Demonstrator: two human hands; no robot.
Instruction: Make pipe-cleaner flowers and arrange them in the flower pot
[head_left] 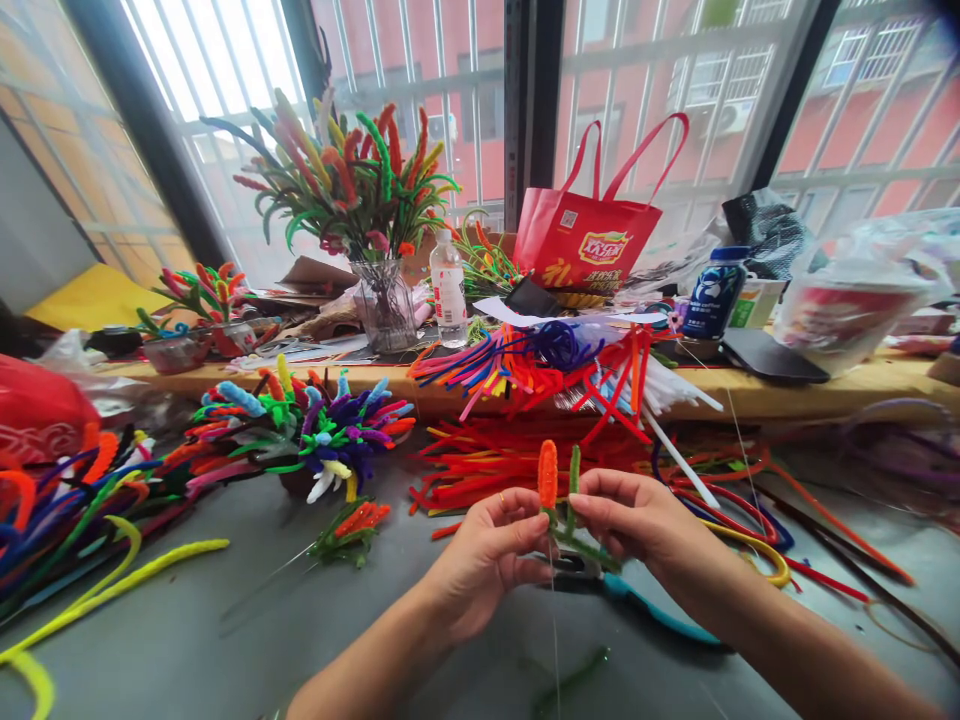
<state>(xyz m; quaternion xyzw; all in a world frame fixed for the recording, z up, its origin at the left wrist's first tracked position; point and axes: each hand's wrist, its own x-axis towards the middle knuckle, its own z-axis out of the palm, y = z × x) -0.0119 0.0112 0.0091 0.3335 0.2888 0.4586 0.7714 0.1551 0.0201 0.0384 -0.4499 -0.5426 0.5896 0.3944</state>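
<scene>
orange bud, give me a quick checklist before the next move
1. Orange bud held in left hand: ok
2. Green strip pinched in right hand: ok
3. Bud and strip tips apart, both pointing up: ok
4. Table bare below the hands: not ok, a teal-handled tool lies there
5. Thread fastened to the bud: cannot tell, too fine to follow

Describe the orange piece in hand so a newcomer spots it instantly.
Below the red bag, the left hand and right hand are close together. Upright in the left one is the fuzzy orange spike, thicker than the green strip beside it.
</scene>
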